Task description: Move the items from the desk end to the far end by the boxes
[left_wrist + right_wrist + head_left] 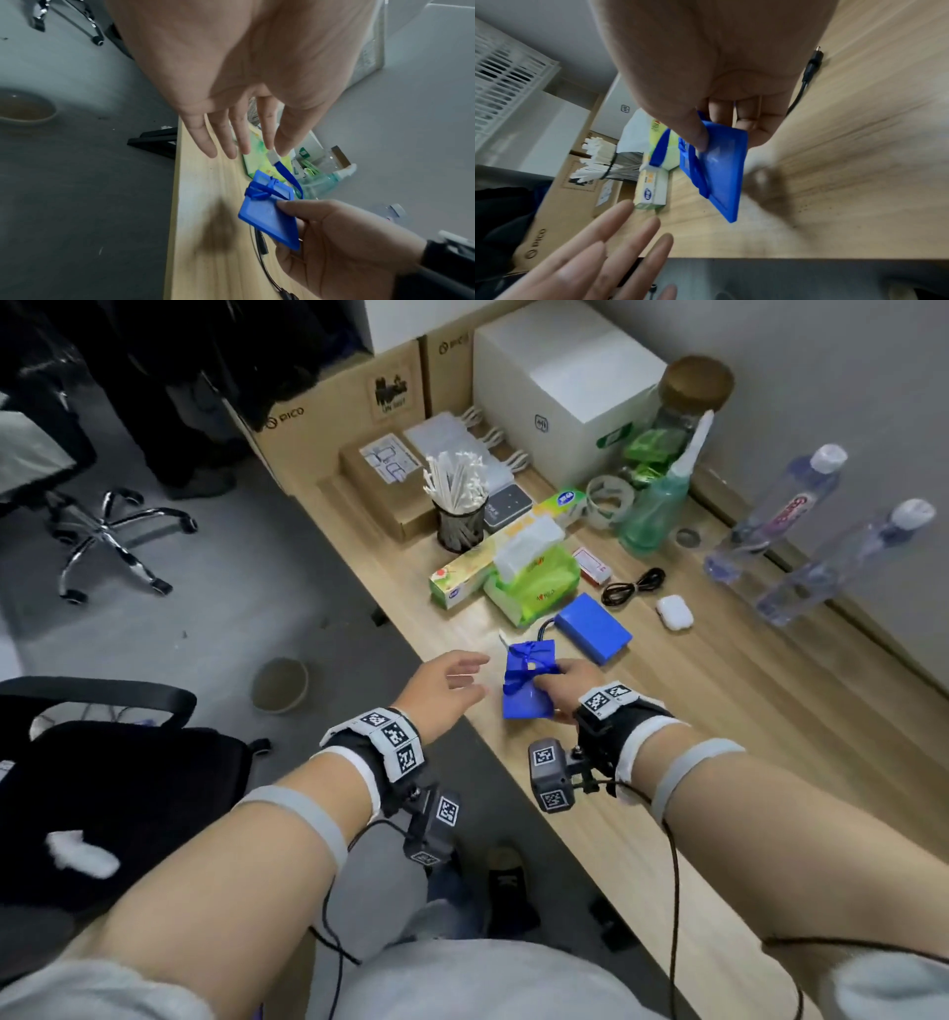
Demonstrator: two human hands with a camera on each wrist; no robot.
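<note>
Pinched by the right hand (560, 683), the blue badge holder (529, 683) is held above the desk (719, 711); the left hand (444, 683), at nine o'clock, is spread and empty. Its loose lanyard (284, 172) could be snagged on the tissue pack (539, 580) at twelve.

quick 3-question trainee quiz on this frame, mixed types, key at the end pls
1. True or false: the left hand grips the blue badge holder.
2. Which hand pinches the badge holder? A) left B) right C) both
3. Fill in: the white earbud case lies on the desk beside the coiled black ____.

Key:
1. False; the left hand is open, beside it.
2. B; the right hand has its thumb on the holder's face.
3. cable
</note>
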